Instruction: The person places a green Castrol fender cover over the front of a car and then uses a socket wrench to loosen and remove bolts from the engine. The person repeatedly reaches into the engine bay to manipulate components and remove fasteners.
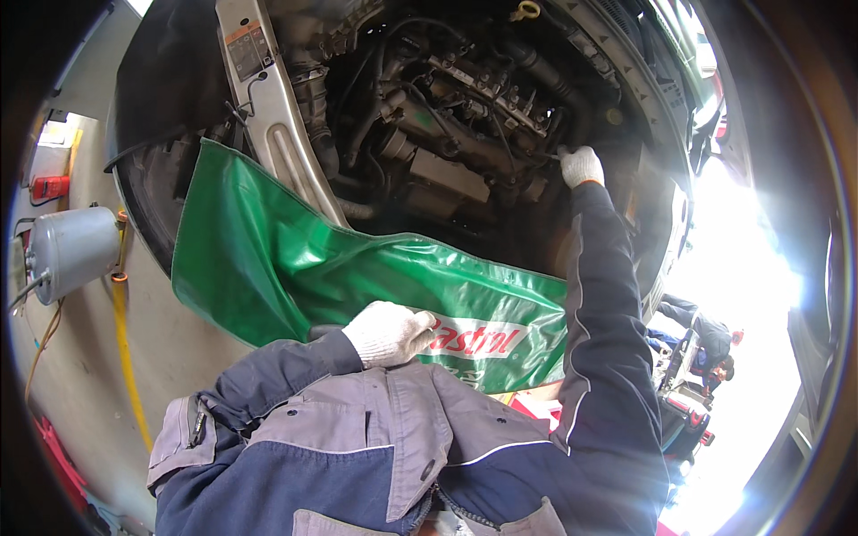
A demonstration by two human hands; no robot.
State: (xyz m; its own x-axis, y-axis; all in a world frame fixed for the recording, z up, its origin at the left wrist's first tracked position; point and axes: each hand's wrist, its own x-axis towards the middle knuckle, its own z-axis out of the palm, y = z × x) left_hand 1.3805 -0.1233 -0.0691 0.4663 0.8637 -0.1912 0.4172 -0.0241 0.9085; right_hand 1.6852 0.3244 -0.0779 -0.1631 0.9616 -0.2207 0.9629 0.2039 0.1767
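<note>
My right hand, in a white knitted glove, reaches far into the engine bay at the right end of the engine. Its fingers are closed; a short thin greyish piece shows at their left, too small to name. In front of my chest, my left hand is gloved too, with fingers curled in a loose fist. Nothing sticks out of it. It is over the green fender cover, which hangs across the car's front edge; whether it touches the cover I cannot tell.
A metal crossbar runs along the bay's left side. Left of the car stand a grey cylindrical tank and a yellow strip on the floor. Beyond my right arm, another person bends down in bright light.
</note>
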